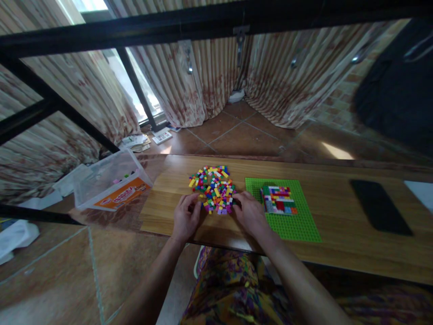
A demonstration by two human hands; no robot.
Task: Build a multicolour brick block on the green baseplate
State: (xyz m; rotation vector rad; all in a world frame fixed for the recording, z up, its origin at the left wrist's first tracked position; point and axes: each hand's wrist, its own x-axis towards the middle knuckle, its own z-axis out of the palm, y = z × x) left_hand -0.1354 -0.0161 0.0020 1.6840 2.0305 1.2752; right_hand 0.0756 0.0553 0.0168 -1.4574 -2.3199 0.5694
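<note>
A loose pile of small multicoloured toy building bricks (216, 192) lies on the wooden table. At the pile's left edge is my left hand (186, 216), fingers bent and a gap between thumb and forefinger; a yellow brick lies by its fingertips. My right hand (251, 213) reaches the pile's right edge, with curled fingers and thumb apart. No brick can be made out in either hand. Just right of that hand, a green baseplate (304, 225) carries a block of joined bricks (280, 200) in many colours. My right wrist covers part of the plate's left edge.
A clear plastic box (111, 180) with an orange label and a few bricks inside stands left of the table (158, 203). A black flat object (380, 206) lies on the right of the tabletop. Behind are a dark metal frame (209, 31) and striped curtains (216, 72).
</note>
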